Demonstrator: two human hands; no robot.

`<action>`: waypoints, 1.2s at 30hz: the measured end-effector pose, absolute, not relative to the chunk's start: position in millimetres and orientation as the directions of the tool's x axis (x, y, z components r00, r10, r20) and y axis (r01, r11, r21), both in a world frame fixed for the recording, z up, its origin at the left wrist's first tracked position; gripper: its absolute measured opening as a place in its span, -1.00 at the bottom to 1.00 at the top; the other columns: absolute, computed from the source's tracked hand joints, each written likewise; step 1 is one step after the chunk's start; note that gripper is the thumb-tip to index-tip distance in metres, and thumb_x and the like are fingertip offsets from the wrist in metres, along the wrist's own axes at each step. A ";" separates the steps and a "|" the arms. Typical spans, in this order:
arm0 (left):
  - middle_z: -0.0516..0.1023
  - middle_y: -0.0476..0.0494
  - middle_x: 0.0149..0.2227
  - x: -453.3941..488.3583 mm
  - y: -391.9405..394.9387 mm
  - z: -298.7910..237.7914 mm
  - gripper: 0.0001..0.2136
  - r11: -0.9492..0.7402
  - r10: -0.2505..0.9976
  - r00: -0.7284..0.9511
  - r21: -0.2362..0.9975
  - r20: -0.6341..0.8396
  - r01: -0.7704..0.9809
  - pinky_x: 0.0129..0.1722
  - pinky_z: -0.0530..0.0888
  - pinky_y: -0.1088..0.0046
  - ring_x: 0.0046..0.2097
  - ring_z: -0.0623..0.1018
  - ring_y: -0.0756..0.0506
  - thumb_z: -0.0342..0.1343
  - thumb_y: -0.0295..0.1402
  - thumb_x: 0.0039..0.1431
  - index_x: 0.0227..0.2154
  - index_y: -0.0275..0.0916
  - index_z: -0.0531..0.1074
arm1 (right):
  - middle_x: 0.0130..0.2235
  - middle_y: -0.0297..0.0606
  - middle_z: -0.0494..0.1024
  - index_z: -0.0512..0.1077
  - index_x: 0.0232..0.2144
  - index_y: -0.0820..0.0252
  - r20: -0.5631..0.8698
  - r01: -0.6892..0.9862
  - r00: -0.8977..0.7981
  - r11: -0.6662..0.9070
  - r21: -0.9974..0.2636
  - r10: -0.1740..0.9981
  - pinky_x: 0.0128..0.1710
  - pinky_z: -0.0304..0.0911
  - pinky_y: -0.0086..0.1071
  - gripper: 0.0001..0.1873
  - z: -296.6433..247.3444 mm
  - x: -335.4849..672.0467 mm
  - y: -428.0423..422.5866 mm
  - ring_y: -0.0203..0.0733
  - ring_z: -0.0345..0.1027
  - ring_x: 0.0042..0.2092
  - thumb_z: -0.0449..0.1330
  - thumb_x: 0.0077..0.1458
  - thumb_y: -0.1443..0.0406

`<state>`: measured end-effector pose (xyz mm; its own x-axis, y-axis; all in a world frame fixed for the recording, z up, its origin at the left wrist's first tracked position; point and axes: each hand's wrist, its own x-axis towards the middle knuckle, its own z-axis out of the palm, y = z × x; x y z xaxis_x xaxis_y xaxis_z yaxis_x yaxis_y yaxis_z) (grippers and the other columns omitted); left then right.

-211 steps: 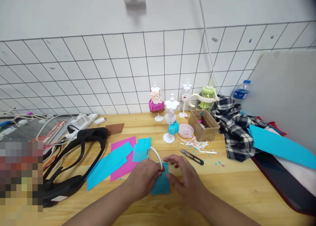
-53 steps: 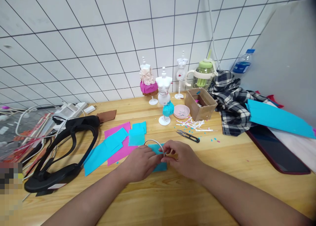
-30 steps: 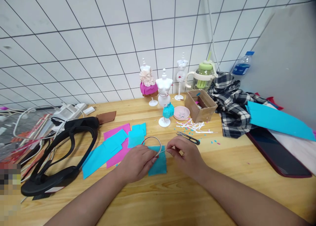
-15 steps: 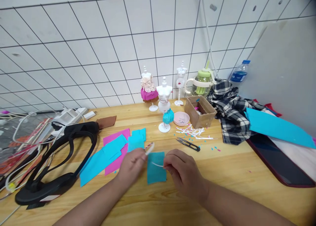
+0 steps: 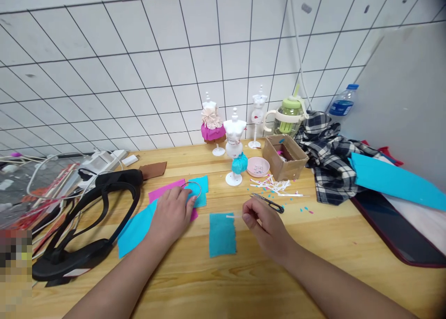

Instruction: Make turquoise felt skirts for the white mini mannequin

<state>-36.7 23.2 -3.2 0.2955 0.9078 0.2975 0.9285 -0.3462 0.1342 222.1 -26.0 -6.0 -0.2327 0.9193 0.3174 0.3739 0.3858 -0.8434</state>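
The left hand (image 5: 171, 213), grip unclear, has moved leftward with one ring (image 5: 200, 186), the right hand (image 5: 264, 224) pinching one strip (image 5: 230, 217) near three mannequins (image 5: 234, 132).

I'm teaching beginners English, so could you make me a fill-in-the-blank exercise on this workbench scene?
1. The hand pinching a narrow strip is the ____ one.
2. The number of mannequins on the table is ____.
3. The dish beside the cardboard box is ____.

Missing words: right; three; pink.
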 end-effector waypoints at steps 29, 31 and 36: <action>0.45 -0.17 0.11 10.9 -14.9 -3.8 -0.65 -0.102 0.843 0.536 0.961 -0.054 0.257 0.01 0.45 0.21 0.10 0.45 -0.18 -0.11 -0.16 0.31 -0.06 -0.15 0.50 | -0.31 -0.24 0.53 0.49 -0.24 0.08 0.543 0.648 -0.304 0.587 -0.485 0.783 -0.23 0.22 -0.28 -0.83 -8.6 220.1 -28.3 -0.16 0.35 -0.25 0.09 0.23 0.27; 0.38 -0.15 0.18 9.9 -16.5 -6.0 -0.64 -0.026 0.835 0.542 0.977 -0.094 0.209 0.07 0.42 0.14 0.16 0.39 -0.20 -0.07 -0.13 0.28 -0.01 -0.13 0.48 | -0.32 -0.23 0.54 0.51 -0.23 0.07 0.522 0.670 -0.362 0.605 -0.429 0.772 -0.22 0.22 -0.27 -0.81 -10.7 218.0 -29.9 -0.16 0.35 -0.26 0.08 0.24 0.25; 0.46 -0.20 0.11 9.7 -21.1 -7.1 -0.62 0.028 0.837 0.535 0.985 -0.115 0.168 0.10 0.39 0.11 0.13 0.44 -0.22 -0.02 -0.12 0.25 0.02 -0.17 0.47 | -0.34 -0.25 0.55 0.54 -0.25 0.07 0.476 0.684 -0.340 0.561 -0.466 0.811 -0.25 0.25 -0.30 -0.82 -13.7 215.2 -30.5 -0.18 0.38 -0.27 0.12 0.21 0.27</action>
<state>9.7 -21.1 -7.1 0.5352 0.8369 -0.1150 0.1675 0.0282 0.9855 215.2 -30.5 -13.7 -0.3402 0.8111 0.4758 0.6842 0.5606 -0.4665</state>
